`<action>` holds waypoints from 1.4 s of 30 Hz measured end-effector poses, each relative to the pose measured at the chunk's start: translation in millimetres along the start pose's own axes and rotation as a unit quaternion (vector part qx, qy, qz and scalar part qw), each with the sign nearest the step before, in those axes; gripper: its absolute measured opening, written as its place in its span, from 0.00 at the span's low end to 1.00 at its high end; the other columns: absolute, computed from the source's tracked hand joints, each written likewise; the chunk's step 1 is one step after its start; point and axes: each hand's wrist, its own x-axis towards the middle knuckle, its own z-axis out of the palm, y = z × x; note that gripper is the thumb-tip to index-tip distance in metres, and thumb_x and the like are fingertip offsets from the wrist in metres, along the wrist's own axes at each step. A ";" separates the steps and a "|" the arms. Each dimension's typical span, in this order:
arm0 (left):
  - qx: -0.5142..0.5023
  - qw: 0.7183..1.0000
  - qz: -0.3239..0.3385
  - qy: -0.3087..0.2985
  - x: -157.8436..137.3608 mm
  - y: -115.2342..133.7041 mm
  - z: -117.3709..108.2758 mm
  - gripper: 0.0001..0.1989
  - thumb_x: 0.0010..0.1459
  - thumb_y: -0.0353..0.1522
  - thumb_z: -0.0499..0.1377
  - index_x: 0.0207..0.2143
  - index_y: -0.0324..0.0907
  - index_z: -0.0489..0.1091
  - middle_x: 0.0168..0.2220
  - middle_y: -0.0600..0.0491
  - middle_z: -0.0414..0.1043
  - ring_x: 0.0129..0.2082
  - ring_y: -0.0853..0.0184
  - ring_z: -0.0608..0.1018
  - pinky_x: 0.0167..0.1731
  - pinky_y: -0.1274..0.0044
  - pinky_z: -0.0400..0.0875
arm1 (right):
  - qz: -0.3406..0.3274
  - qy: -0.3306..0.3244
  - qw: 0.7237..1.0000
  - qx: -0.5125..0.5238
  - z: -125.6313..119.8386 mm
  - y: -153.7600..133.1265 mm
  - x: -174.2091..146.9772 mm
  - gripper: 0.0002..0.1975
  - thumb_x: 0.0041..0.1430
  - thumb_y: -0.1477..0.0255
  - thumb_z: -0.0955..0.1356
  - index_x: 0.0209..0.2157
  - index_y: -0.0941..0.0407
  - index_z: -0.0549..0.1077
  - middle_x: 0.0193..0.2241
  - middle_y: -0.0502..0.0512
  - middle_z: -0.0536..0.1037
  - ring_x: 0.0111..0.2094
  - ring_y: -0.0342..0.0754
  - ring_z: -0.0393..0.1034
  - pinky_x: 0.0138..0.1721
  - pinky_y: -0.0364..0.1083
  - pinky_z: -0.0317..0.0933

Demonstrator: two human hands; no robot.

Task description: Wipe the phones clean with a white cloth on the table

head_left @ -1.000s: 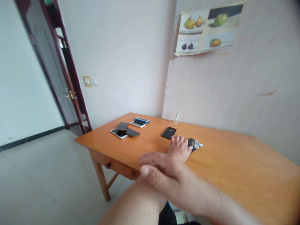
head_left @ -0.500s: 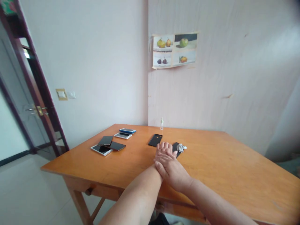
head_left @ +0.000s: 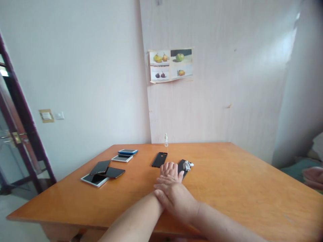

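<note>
My left hand rests palm down above the middle of the wooden table, its fingers stretched forward and holding nothing. Across its back and wrist lies my right hand, fingers extended and also without anything in them. Just beyond the left fingertips is a black phone case. Close to the left thumb, a dark phone lies partly hidden by that hand. On top of this phone sits a crumpled grey cloth.
Several phones lie at the left, among them a white one under dark ones and a blue one. A small clear spray bottle stands at the back edge. Part of another person's hand shows at the far right.
The view has turned to the right and tipped upward, and another hand shows at the right edge. My two hands stay one over the other; the things on the table lie as before.
</note>
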 end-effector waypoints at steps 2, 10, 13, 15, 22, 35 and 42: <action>-0.009 1.000 0.008 -0.011 1.9 -2.1 2.5 0.11 0.62 0.41 0.54 0.40 0.45 0.67 0.41 0.50 0.68 0.45 0.58 0.68 0.46 0.67 0.60 | 0.027 0.038 0.999 -0.017 -5.4 33.7 2.6 0.16 0.67 0.67 0.57 0.35 0.55 0.74 0.39 0.57 0.77 0.43 0.49 0.69 0.48 0.48 0.59; -0.049 0.998 0.019 -0.015 2.5 -9.8 4.6 0.19 0.65 0.44 0.46 0.46 0.42 0.66 0.46 0.46 0.68 0.48 0.55 0.68 0.47 0.64 0.61 | 0.328 0.205 0.921 -0.040 -30.6 151.8 16.9 0.23 0.64 0.58 0.56 0.20 0.53 0.65 0.18 0.51 0.70 0.22 0.45 0.64 0.25 0.43 0.52; -0.074 0.997 -0.014 -0.020 5.1 -12.5 7.8 0.20 0.65 0.45 0.46 0.48 0.42 0.66 0.47 0.46 0.69 0.49 0.54 0.68 0.49 0.64 0.61 | 0.376 0.245 0.892 -0.060 -33.7 188.9 8.1 0.19 0.61 0.58 0.58 0.24 0.54 0.68 0.21 0.52 0.73 0.26 0.47 0.68 0.26 0.43 0.54; -0.090 0.995 -0.032 -0.023 6.3 -15.2 9.5 0.21 0.64 0.45 0.46 0.50 0.41 0.65 0.49 0.45 0.69 0.51 0.54 0.69 0.50 0.64 0.61 | 0.396 0.257 0.879 -0.062 -33.4 207.2 -2.0 0.15 0.60 0.61 0.59 0.30 0.53 0.71 0.25 0.53 0.76 0.29 0.48 0.70 0.29 0.43 0.57; -0.150 0.986 -0.072 -0.013 9.9 -27.3 13.4 0.22 0.65 0.44 0.46 0.52 0.40 0.64 0.52 0.45 0.70 0.55 0.57 0.69 0.53 0.67 0.60 | 0.391 0.235 0.889 -0.039 -29.9 220.1 -17.0 0.13 0.57 0.63 0.61 0.35 0.53 0.74 0.32 0.54 0.80 0.36 0.51 0.73 0.36 0.45 0.61; -0.125 0.988 -0.030 -0.087 19.1 -38.5 9.4 0.34 0.59 0.54 0.47 0.57 0.38 0.62 0.56 0.42 0.68 0.56 0.52 0.67 0.55 0.62 0.58 | 0.319 0.148 0.932 -0.088 -27.5 196.2 -10.7 0.17 0.59 0.61 0.64 0.44 0.54 0.75 0.38 0.56 0.77 0.41 0.50 0.71 0.41 0.46 0.61; -0.150 0.984 0.033 -0.095 14.4 -31.0 11.3 0.35 0.47 0.52 0.62 0.53 0.44 0.64 0.48 0.46 0.72 0.50 0.52 0.71 0.50 0.64 0.62 | 0.306 0.086 0.943 -0.100 -27.3 195.9 -13.0 0.11 0.56 0.71 0.64 0.39 0.52 0.76 0.35 0.53 0.78 0.39 0.48 0.70 0.41 0.44 0.60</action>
